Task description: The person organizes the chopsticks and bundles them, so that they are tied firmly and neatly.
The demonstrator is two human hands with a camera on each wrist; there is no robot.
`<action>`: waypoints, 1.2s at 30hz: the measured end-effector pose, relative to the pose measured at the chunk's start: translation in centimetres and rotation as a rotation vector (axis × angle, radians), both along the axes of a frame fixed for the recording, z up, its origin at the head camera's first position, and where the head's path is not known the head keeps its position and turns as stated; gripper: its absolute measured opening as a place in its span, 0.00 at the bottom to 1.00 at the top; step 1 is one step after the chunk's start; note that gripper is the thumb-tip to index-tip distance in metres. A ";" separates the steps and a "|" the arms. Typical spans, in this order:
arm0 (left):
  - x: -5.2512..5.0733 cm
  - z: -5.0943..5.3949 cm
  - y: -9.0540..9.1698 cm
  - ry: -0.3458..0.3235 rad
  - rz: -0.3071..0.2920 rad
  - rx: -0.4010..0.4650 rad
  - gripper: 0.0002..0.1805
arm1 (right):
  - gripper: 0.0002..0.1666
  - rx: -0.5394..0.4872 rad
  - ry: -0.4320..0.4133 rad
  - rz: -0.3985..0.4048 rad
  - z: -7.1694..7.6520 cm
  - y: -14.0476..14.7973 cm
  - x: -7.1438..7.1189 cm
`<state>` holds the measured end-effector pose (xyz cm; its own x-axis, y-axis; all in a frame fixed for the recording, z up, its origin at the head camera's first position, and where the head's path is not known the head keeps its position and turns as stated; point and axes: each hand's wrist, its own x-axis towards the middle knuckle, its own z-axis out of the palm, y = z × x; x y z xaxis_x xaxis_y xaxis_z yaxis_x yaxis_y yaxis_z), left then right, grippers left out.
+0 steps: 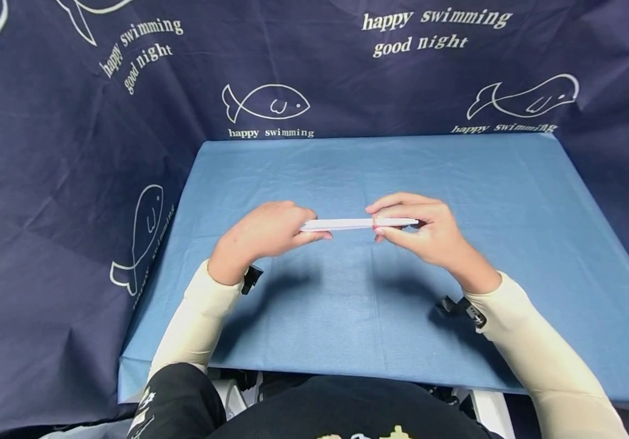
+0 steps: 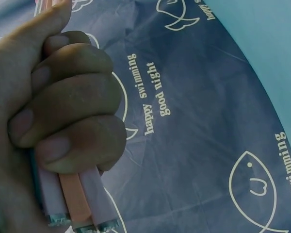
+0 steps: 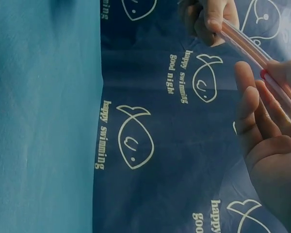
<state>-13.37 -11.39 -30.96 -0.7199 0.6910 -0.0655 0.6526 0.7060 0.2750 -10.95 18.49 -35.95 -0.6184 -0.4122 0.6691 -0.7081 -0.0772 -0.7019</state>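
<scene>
A slim bundle of long, narrow stick packets [image 1: 344, 224] is stretched level between both hands, above the table. My left hand [image 1: 262, 231] grips one end. In the left wrist view its fingers [image 2: 72, 107] curl round the bundle, and lilac and orange packet ends [image 2: 76, 199] with teal, jagged-looking tips stick out below. Toward the other end, my right hand [image 1: 429, 228] pinches the bundle between thumb and fingers. A thin red band [image 3: 263, 74], perhaps a rubber band, circles the packets there. The right wrist view shows some right fingers [image 3: 250, 104] extended away from the bundle.
Below the hands lies a table with a blue cloth [image 1: 342, 317]. Dark navy curtains [image 1: 336, 61] with white fish drawings and lettering hang behind it and at its sides. A small black device [image 1: 251, 279] sits at the left wrist, another [image 1: 465, 310] at the right.
</scene>
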 end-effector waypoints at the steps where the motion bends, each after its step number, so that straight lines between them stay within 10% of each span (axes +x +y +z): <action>1: 0.0 0.0 0.0 -0.002 -0.002 -0.003 0.21 | 0.18 -0.001 -0.004 0.007 -0.1 -0.1 -0.1; 16: 0.0 -0.6 0.9 -0.022 -0.055 -0.026 0.22 | 0.17 0.127 -0.237 -0.027 -1.1 -1.3 0.7; 26: 0.0 0.0 0.2 -0.025 -0.005 -0.039 0.21 | 0.23 0.161 -0.099 -0.188 0.0 -0.2 0.4; 36: -0.3 -0.1 0.3 0.029 -0.005 -0.033 0.22 | 0.14 -0.006 -0.143 -0.025 -0.2 0.0 0.1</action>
<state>-13.69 -11.14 -31.10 -0.7180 0.6927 -0.0677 0.6639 0.7108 0.2323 -10.82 18.52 -36.12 -0.7177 -0.3920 0.5756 -0.6023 -0.0654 -0.7956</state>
